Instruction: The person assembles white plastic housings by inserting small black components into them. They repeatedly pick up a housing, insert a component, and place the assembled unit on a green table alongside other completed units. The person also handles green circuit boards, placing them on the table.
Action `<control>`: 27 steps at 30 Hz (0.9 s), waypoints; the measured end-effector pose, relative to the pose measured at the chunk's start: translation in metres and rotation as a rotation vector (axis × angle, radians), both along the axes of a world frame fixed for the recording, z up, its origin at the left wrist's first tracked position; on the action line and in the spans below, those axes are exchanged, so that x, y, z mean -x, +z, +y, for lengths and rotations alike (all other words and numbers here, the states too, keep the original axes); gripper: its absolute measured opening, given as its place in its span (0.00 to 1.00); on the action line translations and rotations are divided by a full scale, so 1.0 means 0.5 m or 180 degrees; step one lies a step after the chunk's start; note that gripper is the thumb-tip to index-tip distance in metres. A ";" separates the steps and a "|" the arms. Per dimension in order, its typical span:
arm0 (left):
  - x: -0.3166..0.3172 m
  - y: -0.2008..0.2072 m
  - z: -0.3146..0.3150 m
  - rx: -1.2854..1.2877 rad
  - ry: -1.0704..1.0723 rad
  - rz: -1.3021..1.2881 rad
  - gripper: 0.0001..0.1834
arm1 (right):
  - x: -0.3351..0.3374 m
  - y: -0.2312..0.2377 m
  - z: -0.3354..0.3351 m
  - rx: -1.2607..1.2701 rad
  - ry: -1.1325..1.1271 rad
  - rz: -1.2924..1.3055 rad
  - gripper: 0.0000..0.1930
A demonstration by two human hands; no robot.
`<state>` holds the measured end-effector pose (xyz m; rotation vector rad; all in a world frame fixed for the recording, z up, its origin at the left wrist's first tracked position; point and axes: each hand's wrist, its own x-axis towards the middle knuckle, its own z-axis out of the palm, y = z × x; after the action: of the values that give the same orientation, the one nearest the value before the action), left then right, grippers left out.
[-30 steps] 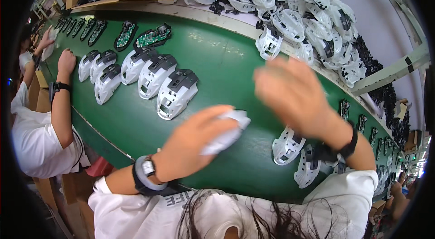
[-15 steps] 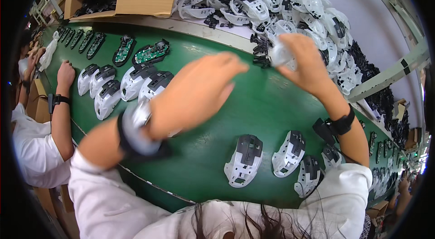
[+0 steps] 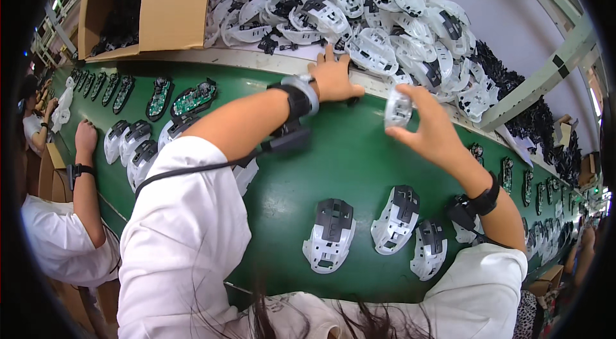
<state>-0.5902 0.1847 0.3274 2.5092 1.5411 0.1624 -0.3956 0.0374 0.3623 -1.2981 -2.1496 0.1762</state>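
Observation:
My right hand (image 3: 427,124) pinches a white plastic mouse shell (image 3: 398,108) between thumb and fingers, above the green table. Farther left, my left hand (image 3: 333,77) reaches to the pale ledge at the table's far edge, fingers spread. Dark bits show beside it, and what lies under its palm is hidden. Just beyond both hands rises a heap of white mouse shells (image 3: 372,50), some with dark grey tops. Nearer me stand assembled white-and-grey mouse shells, among them one mouse shell (image 3: 330,236) in front and another mouse shell (image 3: 395,220) to its right.
At the left, more mouse shells (image 3: 116,141) stand below a row of green circuit boards (image 3: 194,97) in black bases. An open cardboard box (image 3: 176,2) sits at the back left. A metal post (image 3: 536,76) slants at the right by black parts (image 3: 542,140). A co-worker's arm (image 3: 88,194) rests at left.
My left hand has moved away from me and to the right, onto the ledge by the heap. My right hand has drawn nearer to me, away from the heap, with the white shell in it.

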 end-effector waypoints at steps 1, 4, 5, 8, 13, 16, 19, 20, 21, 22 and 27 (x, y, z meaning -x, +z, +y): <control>-0.009 -0.011 -0.015 -0.0046 0.0012 -0.0127 0.54 | 0.005 0.000 0.001 -0.0011 0.0001 -0.0016 0.34; -0.015 -0.045 -0.058 -0.0758 -0.0181 -0.0359 0.45 | 0.010 -0.005 0.001 -0.0022 -0.0025 -0.0063 0.33; -0.006 -0.047 -0.060 -0.1007 -0.0357 -0.0449 0.38 | 0.008 -0.007 0.004 -0.0050 -0.0081 -0.0016 0.33; 0.033 -0.045 -0.054 -0.1451 -0.0576 -0.0479 0.18 | 0.011 -0.003 0.006 -0.0055 -0.0183 0.0069 0.33; 0.100 0.000 -0.038 -0.0587 -0.0380 -0.0696 0.14 | 0.060 0.010 0.064 -0.0652 -0.0177 0.0063 0.32; 0.174 0.077 -0.065 0.1178 0.0521 -0.1769 0.11 | 0.141 0.016 0.137 -0.0099 -0.0166 -0.0392 0.32; 0.259 0.144 -0.119 0.2551 0.0981 -0.3392 0.13 | 0.200 -0.001 0.228 0.0016 -0.0254 -0.1182 0.32; 0.272 0.156 -0.138 0.2859 0.1020 -0.3856 0.14 | 0.214 -0.017 0.252 -0.0090 -0.0303 -0.1499 0.31; 0.284 0.165 -0.154 0.3169 0.1056 -0.4333 0.15 | 0.217 -0.037 0.268 -0.0554 -0.0344 -0.1463 0.30; 0.285 0.179 -0.175 0.3271 0.1066 -0.4484 0.17 | 0.214 -0.046 0.278 -0.1034 -0.0366 -0.1406 0.29; 0.279 0.173 -0.224 0.3726 0.0615 -0.4477 0.27 | 0.221 0.050 0.165 -0.0515 0.0857 0.1006 0.17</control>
<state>-0.7298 0.0725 0.4139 0.8319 0.7622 0.6286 -0.5061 0.1198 0.3871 -0.8257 -2.0093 0.2901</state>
